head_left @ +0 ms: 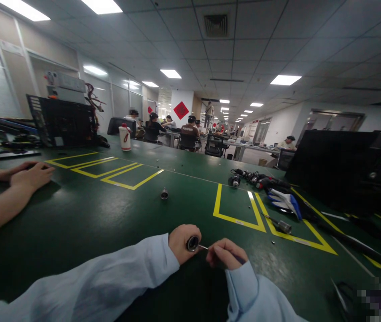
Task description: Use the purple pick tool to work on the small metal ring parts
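My left hand (180, 243) is closed around a short round metal part (193, 243) with a dark ring, its open end facing me. In my right hand (225, 254) is a slim screwdriver-like tool, gripped by its dark handle. Its thin metal shaft (203, 247) points left and meets the edge of the round part; whether the tip is inside I cannot tell. Beyond my hands, a small cone-shaped metal piece (164, 193) stands on the green table (136, 241). To the right lies a silver cylindrical part (284, 227) with a thin dark shaft.
At the left, a co-worker's hands (32, 179) rest on the table. Yellow tape outlines (240, 222) mark its surface. A blue-and-white glove (286, 202) lies beside dark tools at the right. A paper cup (125, 137) and a computer chassis (66, 120) stand farther back.
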A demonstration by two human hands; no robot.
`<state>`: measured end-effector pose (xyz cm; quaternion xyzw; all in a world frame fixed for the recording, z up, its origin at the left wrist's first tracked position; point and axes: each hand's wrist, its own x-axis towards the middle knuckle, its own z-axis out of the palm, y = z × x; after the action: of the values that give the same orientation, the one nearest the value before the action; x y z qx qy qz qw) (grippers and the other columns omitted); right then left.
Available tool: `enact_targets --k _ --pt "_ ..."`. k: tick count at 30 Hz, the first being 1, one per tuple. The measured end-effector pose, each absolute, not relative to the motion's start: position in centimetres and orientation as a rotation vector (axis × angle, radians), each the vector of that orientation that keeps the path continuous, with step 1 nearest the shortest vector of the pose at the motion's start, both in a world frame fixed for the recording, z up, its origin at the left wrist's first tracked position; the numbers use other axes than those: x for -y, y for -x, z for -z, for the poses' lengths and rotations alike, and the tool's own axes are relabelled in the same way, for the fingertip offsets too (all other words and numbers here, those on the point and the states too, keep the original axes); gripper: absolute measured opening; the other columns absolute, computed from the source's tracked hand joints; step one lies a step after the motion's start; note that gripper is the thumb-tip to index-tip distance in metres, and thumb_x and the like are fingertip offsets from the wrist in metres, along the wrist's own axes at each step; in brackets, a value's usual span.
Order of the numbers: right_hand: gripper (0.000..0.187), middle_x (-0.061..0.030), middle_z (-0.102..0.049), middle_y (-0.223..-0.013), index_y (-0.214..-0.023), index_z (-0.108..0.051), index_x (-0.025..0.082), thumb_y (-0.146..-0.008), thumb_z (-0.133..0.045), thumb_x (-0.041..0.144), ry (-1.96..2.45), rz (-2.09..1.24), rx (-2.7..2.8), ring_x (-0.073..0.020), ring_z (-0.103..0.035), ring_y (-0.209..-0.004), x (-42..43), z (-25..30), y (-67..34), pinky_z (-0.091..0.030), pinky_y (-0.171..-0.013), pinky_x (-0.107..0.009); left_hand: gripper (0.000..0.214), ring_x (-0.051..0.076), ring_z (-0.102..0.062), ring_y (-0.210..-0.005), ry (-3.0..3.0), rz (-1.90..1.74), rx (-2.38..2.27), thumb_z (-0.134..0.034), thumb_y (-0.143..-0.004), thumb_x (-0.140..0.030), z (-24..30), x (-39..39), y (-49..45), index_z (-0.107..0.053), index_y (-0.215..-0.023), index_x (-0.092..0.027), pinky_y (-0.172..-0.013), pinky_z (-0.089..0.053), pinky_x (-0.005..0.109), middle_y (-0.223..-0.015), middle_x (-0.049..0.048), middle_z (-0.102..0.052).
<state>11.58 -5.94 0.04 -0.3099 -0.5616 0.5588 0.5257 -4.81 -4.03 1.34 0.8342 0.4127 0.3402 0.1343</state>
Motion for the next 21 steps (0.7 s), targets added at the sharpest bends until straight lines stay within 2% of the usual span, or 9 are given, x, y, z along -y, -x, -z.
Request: enact_targets --k 3,5,12,14,16,21 --pt "0.027 -0.0030 -0.064 -0.051 -0.061 -0.061 0.013 -0.063 -0.066 0.040 0.660 -1.540 1.184 -0.0105 -0.055 -0.042 5.5 0.2 -11.6 -0.042 -0.042 -0.021 0.013 0.008 -0.041 -0.052 -2.304 -1.039 -1.110 -0.056 -0.062 -0.016 -1.3 4.0 4.8 -0.045 -0.055 -0.015 -0.049 -0.031 0.019 -0.054 -0.0040 -0.044" --pt "0.028 -0.0030 -0.064 -0.052 -0.060 -0.060 0.014 -0.063 -0.066 0.041 0.657 -1.528 1.174 -0.0106 -0.054 -0.043 5.6 0.3 -11.4 -0.042 -0.042 -0.022 0.012 0.008 -0.041 -0.052 -2.253 -1.052 -1.083 -0.056 -0.061 -0.013 -1.4 3.9 4.8 -0.045 -0.055 -0.015 -0.048 -0.031 0.018 -0.054 -0.0043 -0.043" --pt "0.028 -0.0031 -0.062 -0.055 -0.059 -0.061 0.016 -0.072 -0.054 0.041 0.876 -0.885 1.547 -0.0126 -0.053 -0.051 6.8 0.0 -11.0 -0.041 -0.050 -0.024 0.011 0.010 -0.043 -0.056 -2.392 -0.995 -1.257 -0.057 -0.061 -0.017 -1.3 3.7 4.9 -0.048 -0.056 -0.015 -0.053 -0.032 0.022 -0.057 -0.0034 -0.047" --pt "0.028 -0.0033 -0.062 -0.056 -0.057 -0.061 0.017 -0.071 -0.054 0.039 0.855 -0.818 1.594 -0.0138 -0.054 -0.054 6.8 0.0 -11.1 -0.042 -0.052 -0.025 0.011 0.011 -0.045 -0.058 -2.456 -0.946 -1.318 -0.058 -0.061 -0.018 -1.2 3.7 4.9 -0.049 -0.057 -0.015 -0.055 -0.031 0.023 -0.057 -0.0033 -0.048" --pt "0.028 -0.0038 -0.063 -0.057 -0.056 -0.062 0.017 -0.070 -0.055 0.040 0.832 -0.911 1.570 -0.0143 -0.055 -0.054 6.4 0.1 -11.2 -0.042 -0.053 -0.025 0.011 0.012 -0.046 -0.059 -2.486 -0.924 -1.329 -0.058 -0.062 -0.018 -1.2 3.7 4.9 -0.049 -0.058 -0.015 -0.056 -0.030 0.024 -0.058 -0.0032 -0.048" --pt "0.030 -0.0058 -0.067 -0.057 -0.061 -0.065 0.014 -0.060 -0.066 0.044 0.786 -1.434 1.264 -0.0141 -0.057 -0.050 5.0 0.6 -11.6 -0.042 -0.050 -0.026 0.012 0.010 -0.042 -0.056 -2.362 -1.006 -1.218 -0.058 -0.061 -0.017 -1.1 3.5 5.0 -0.047 -0.056 -0.015 -0.052 -0.031 0.021 -0.055 -0.0039 -0.045"
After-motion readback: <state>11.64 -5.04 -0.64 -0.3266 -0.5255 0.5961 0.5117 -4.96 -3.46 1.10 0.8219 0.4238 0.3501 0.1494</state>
